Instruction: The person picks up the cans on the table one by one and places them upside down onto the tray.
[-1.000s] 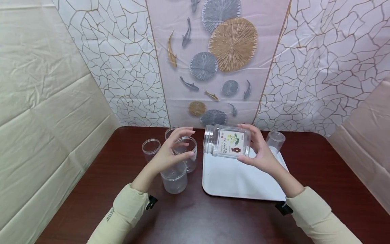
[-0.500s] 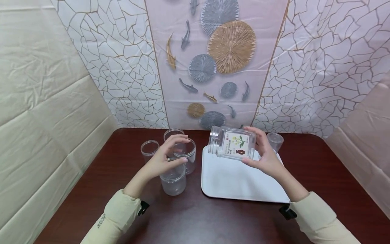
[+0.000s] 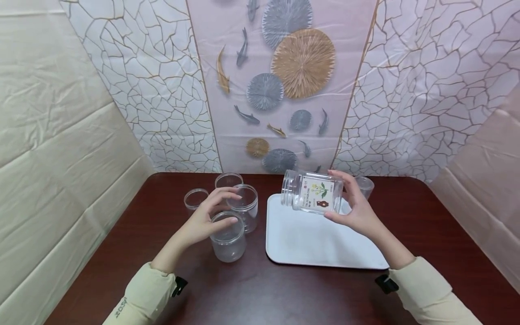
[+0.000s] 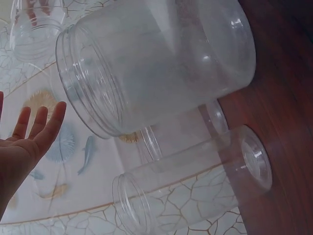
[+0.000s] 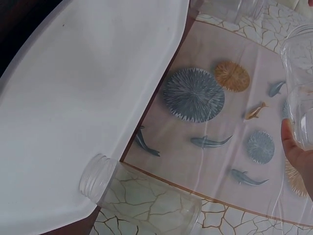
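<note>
My right hand (image 3: 357, 211) grips a clear plastic jar (image 3: 317, 193) by its base end, thumb below and fingers above. The jar lies on its side in the air over the white tray (image 3: 302, 243), its threaded mouth facing left and its flower label facing me. No lid is on it. My left hand (image 3: 200, 220) is over the jars at left, fingers and thumb spread apart with nothing between them. Below its thumb a wide clear jar (image 3: 228, 247) stands upright on the table. Right behind that is another jar (image 3: 248, 213).
Two more clear jars stand farther back left: a narrow one (image 3: 194, 198) and one at the rear (image 3: 229, 179). At the tray's back right corner a slim jar (image 5: 151, 198) stands upside down, mouth on the tray. A patterned cloth (image 3: 280, 104) hangs behind the table.
My left hand has drawn back left and slightly down, away from the held jar. My right hand has carried the jar a little to the right.
</note>
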`<state>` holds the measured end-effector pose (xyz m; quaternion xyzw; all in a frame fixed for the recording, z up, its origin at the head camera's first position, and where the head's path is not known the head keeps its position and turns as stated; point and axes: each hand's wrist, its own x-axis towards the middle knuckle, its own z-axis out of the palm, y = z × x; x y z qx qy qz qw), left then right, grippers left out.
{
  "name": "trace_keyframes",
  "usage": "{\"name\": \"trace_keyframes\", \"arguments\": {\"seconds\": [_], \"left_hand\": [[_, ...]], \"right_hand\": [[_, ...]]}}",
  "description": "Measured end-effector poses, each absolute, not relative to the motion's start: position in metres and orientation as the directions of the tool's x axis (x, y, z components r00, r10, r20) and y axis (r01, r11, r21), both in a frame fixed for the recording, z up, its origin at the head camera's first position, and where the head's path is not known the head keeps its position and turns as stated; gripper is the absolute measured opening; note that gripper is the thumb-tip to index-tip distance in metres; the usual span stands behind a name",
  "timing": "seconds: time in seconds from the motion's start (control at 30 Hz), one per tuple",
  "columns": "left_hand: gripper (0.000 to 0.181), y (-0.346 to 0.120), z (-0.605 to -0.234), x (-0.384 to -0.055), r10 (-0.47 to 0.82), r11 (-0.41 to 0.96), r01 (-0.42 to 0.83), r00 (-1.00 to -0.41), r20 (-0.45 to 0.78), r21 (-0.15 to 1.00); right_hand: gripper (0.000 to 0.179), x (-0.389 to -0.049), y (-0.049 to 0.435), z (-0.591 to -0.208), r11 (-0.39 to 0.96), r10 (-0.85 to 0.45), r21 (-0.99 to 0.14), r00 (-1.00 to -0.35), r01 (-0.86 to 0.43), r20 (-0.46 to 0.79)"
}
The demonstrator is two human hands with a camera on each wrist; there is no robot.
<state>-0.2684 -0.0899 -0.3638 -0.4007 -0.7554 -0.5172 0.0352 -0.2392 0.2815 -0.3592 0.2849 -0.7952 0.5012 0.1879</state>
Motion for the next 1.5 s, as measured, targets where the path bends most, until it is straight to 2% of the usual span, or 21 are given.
{"name": "trace_keyframes", "arguments": {"seconds": [0.67,1.5], "left_hand": [[0.042,-0.103,-0.368,-0.265,0.563,0.216,0.653,-0.691,0.453,0.726],[0.039,-0.13,-0.375,-0.262,0.508,0.259,0.644,-0.725,0.465,0.72]], "right_hand": [[0.098,-0.236,0.298,-0.356,0.461,-0.23,-0.591,-0.733,-0.662,0.641],[0.104,-0.232,0.321,-0.354,0.548,-0.266,-0.508,-0.714,-0.665,0.648]]}}
